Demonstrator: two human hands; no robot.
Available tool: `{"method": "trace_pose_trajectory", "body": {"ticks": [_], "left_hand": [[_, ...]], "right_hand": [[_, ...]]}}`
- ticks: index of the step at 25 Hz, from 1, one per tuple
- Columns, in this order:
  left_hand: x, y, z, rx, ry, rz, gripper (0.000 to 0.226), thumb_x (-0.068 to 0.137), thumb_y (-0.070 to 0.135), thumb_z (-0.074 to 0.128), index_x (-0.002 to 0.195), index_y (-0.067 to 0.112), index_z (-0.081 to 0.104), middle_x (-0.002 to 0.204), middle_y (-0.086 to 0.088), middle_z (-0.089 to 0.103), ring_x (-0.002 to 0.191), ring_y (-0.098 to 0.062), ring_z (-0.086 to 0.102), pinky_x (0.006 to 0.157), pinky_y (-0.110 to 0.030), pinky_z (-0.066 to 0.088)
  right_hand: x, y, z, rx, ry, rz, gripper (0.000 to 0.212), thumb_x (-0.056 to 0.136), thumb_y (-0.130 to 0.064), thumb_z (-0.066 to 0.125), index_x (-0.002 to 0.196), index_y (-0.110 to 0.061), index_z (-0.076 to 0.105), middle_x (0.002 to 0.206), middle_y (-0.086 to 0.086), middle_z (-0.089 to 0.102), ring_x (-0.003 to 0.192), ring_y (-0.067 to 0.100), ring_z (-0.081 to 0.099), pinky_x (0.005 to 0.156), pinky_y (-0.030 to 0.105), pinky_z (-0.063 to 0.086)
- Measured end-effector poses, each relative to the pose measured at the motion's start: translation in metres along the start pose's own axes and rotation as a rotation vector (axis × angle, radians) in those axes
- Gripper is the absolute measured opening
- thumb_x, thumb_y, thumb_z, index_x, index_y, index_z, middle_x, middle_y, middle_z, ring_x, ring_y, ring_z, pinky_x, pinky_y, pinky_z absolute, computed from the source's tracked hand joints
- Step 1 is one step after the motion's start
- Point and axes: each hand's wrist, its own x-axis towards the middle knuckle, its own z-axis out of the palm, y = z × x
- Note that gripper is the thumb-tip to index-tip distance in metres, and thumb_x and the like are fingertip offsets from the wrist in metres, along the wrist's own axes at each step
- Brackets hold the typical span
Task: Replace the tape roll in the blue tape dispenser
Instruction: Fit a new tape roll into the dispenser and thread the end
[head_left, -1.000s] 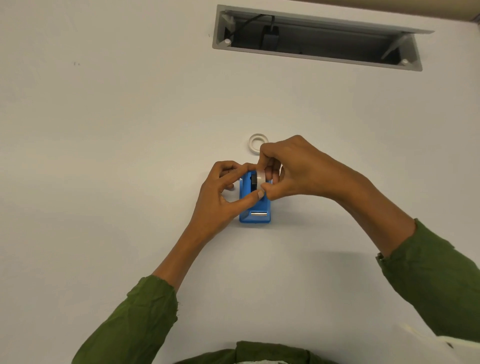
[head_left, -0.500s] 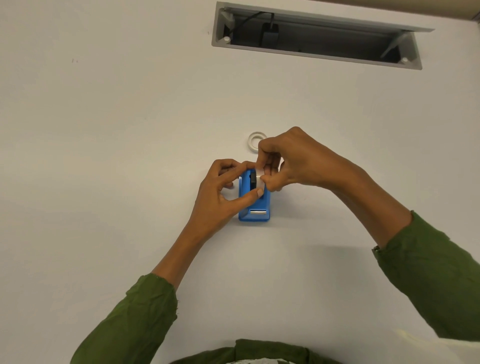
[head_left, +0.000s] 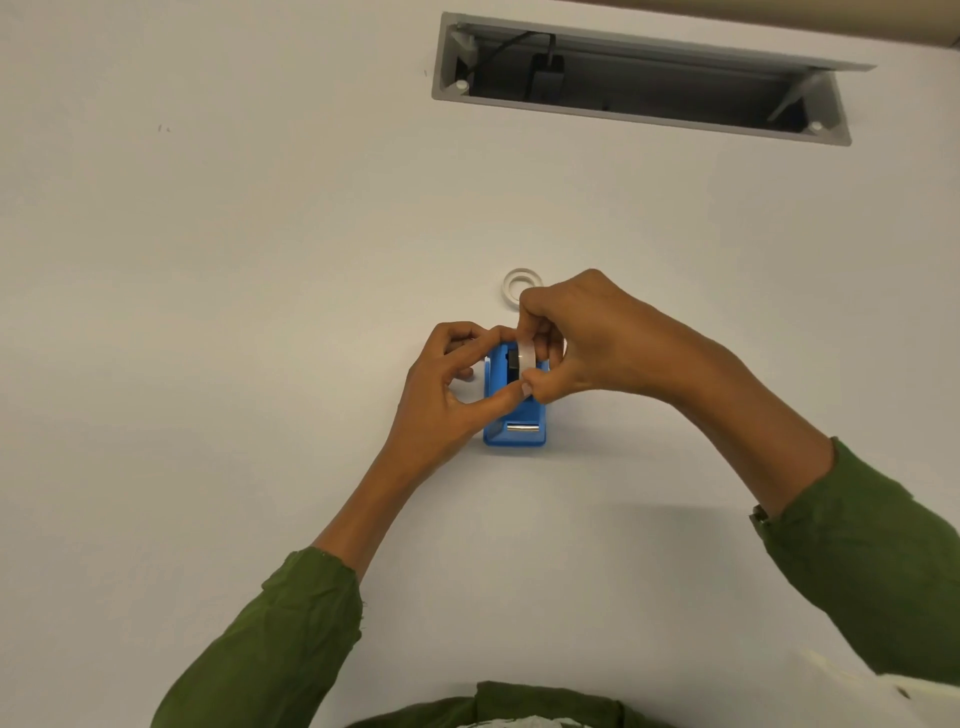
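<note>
At the middle of the white table (head_left: 208, 364), the blue tape dispenser (head_left: 514, 415) stands upright with its metal cutting edge (head_left: 522, 427) toward the person. The right hand (head_left: 587, 343) pinches a tape roll (head_left: 527, 356) on edge between thumb and forefinger, holding it in or just above the dispenser's cradle; a dark hub (head_left: 513, 359) shows beside the roll, though whether the roll is already seated on it cannot be told, as the fingers cover the joint. The left hand (head_left: 447, 395) is curled around the dispenser's left side, its thumb (head_left: 506, 401) reaching across to touch the roll near the right thumb, its forefinger at the top of the body, so it steadies the dispenser rather than gripping it hard. A second ring of tape (head_left: 521, 285) lies flat on the table just beyond the right hand, likely the old core or a spare. A long open cable slot (head_left: 644, 78) sits at the far edge, well apart from the work.

The step in hand looks like seating the roll. The main risk is the roll going in crooked: if the hub misses its notches, the roll will jam or pop out. If the left hand loosens, the light dispenser could tip or slide under the push. The roll might also be put in facing the wrong way, leaving the sticky side wrong at the cutter.
</note>
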Motion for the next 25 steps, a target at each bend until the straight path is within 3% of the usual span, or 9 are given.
{"method": "trace_pose_trajectory", "body": {"ticks": [3,6,11,17,21,25], "left_hand": [[0.0,0.0,0.0,0.004,0.0,-0.006,0.051,0.071,0.027,0.073,0.118,0.014,0.059,0.114,-0.008,0.053,0.1,-0.013,0.054,0.077,-0.016,0.047],[0.001,0.0,0.0,0.01,-0.006,-0.011,0.049,0.073,0.021,0.075,0.119,0.014,0.059,0.115,-0.009,0.053,0.102,-0.016,0.055,0.077,-0.016,0.047],[0.001,0.0,0.001,0.005,0.006,-0.026,0.049,0.072,0.021,0.076,0.118,0.013,0.06,0.115,-0.009,0.054,0.102,-0.017,0.055,0.075,-0.012,0.046],[0.001,-0.001,0.001,0.011,-0.002,-0.024,0.049,0.071,0.023,0.077,0.117,0.016,0.06,0.115,-0.008,0.054,0.101,-0.015,0.054,0.077,-0.015,0.047],[0.0,0.0,-0.001,0.005,-0.006,0.001,0.05,0.069,0.028,0.07,0.117,0.016,0.06,0.112,-0.005,0.052,0.099,-0.012,0.053,0.076,-0.015,0.045],[0.0,-0.001,-0.001,0.014,-0.011,0.006,0.048,0.072,0.018,0.075,0.118,0.015,0.06,0.115,-0.009,0.053,0.101,-0.013,0.054,0.077,-0.017,0.046]], "right_hand": [[0.002,0.0,-0.001,-0.016,0.003,0.009,0.03,0.061,-0.018,0.081,0.08,-0.012,0.059,0.071,0.001,0.063,0.066,0.015,0.06,0.063,0.038,0.054],[0.005,0.003,-0.004,0.073,0.011,0.001,0.025,0.061,-0.009,0.081,0.079,-0.006,0.062,0.065,-0.005,0.063,0.06,0.018,0.066,0.059,0.03,0.054],[0.004,0.007,-0.006,0.154,-0.007,0.001,0.019,0.067,-0.005,0.078,0.078,-0.004,0.063,0.063,-0.011,0.063,0.05,0.005,0.064,0.05,0.017,0.053],[0.002,0.002,-0.003,0.058,0.027,-0.009,0.013,0.07,-0.01,0.073,0.073,-0.008,0.06,0.071,0.006,0.068,0.056,0.015,0.065,0.057,0.036,0.055],[0.001,-0.006,0.0,-0.084,0.003,0.028,0.031,0.063,-0.026,0.079,0.08,-0.011,0.057,0.076,0.005,0.062,0.069,0.019,0.056,0.064,0.04,0.052],[0.006,-0.011,-0.002,-0.052,0.009,0.066,0.029,0.064,-0.023,0.081,0.073,-0.013,0.055,0.066,-0.005,0.054,0.062,0.012,0.054,0.064,0.038,0.053]]}}
